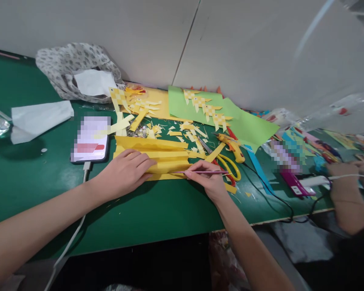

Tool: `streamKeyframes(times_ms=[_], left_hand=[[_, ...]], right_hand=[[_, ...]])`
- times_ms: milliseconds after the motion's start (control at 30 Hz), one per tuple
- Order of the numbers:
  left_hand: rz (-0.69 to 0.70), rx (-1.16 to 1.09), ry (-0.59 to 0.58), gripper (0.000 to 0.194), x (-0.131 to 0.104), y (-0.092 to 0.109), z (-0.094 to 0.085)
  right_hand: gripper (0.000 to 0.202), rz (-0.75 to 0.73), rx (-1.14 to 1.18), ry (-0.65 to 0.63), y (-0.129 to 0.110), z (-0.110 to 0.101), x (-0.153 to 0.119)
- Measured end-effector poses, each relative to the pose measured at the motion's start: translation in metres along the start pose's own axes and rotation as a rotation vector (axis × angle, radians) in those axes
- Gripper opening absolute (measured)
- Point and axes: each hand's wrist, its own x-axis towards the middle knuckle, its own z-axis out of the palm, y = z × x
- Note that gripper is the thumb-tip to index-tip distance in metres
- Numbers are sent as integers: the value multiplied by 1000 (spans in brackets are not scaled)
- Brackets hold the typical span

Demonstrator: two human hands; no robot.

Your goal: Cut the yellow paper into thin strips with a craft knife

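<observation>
A pleated sheet of yellow paper [166, 155] lies near the front of the green table, its folds running left to right. My left hand [129, 169] rests on its left part, fingers stretched out and pressing it down. My right hand [208, 180] pinches a thin pink stick-like tool [212, 172] at the sheet's lower right edge; its tip points left along the paper and its exact kind is unclear. Just right of that hand are yellow-handled scissors [235, 169], partly covered by paper strips. Yellow paper scraps [185, 128] are strewn behind the sheet.
A phone [91, 139] on a white cable lies left. A yellow glue gun [232, 146] with a black cord is at right. Checkered woven paper fish [204, 107] lie on green paper [255, 123]. A patterned cloth bag [75, 56] stands behind; another person's arm [347, 194] is far right.
</observation>
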Motion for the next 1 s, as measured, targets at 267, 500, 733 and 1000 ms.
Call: streamKeyframes(times_ms=[267,500,733,1000], left_hand=[[5,3,6,19,0,1,-1],[3,1,-2,19,0,1,-1],[-6,3,-9,21,0,0,0],[-16,-12,-10,20,1,1,-1]], right_hand=[[18,-13,3,27,8,-15,1],[20,-39,40,52,-5,0,-2],[20,-7,-3,-39,-13,26,-1],[20,-6,-33,-28,-9,14,1]])
